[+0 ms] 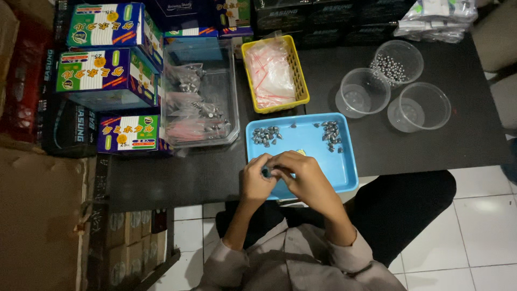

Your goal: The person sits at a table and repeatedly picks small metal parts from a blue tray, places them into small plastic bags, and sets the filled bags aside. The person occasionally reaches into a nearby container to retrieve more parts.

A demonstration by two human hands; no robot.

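Observation:
My left hand (256,178) and my right hand (304,175) meet over the near left part of a blue tray (344,172), fingers pinched together around something small that the fingers hide. Two heaps of small grey metal pieces lie in the tray, one at its far left (266,134) and one at its far right (332,134). A bit of yellow shows just beyond my right hand.
A yellow basket (301,94) of small plastic bags and a clear bin (232,108) of filled bags stand beyond the tray. Three clear cups sit at right, one (398,60) with metal balls. Coloured boxes (102,75) are stacked at left. Black table edge runs near my lap.

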